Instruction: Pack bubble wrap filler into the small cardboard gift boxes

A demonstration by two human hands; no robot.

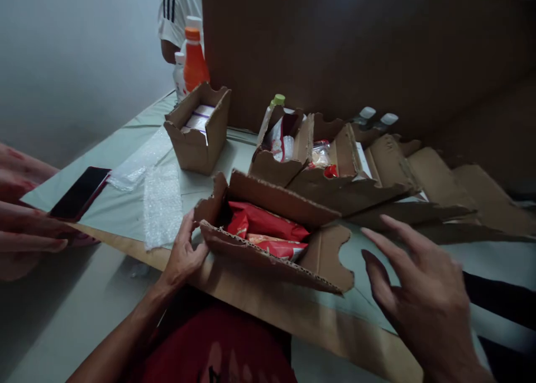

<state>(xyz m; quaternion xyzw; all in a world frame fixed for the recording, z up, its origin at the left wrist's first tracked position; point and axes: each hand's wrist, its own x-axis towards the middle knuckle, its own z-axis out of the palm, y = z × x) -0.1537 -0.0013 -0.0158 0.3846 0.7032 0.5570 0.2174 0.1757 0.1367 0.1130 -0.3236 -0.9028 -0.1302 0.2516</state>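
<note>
A small open cardboard box [268, 257] sits at the table's near edge, with red snack packets [268, 226] inside. My left hand [184, 254] grips the box's left corner, thumb and fingers pinched on the flap. My right hand [419, 282] hovers just right of the box with fingers spread, holding nothing. The box's right flap [330, 254] lies open toward that hand.
More open cardboard boxes [199, 129] [285, 148] stand behind, holding small items. Bubble wrap [161, 204] and a dark phone [79, 193] lie at left. Another person's hands [25, 226] reach in from the left edge. Bottles [193, 59] and a tall cardboard wall [355, 48] are at the back.
</note>
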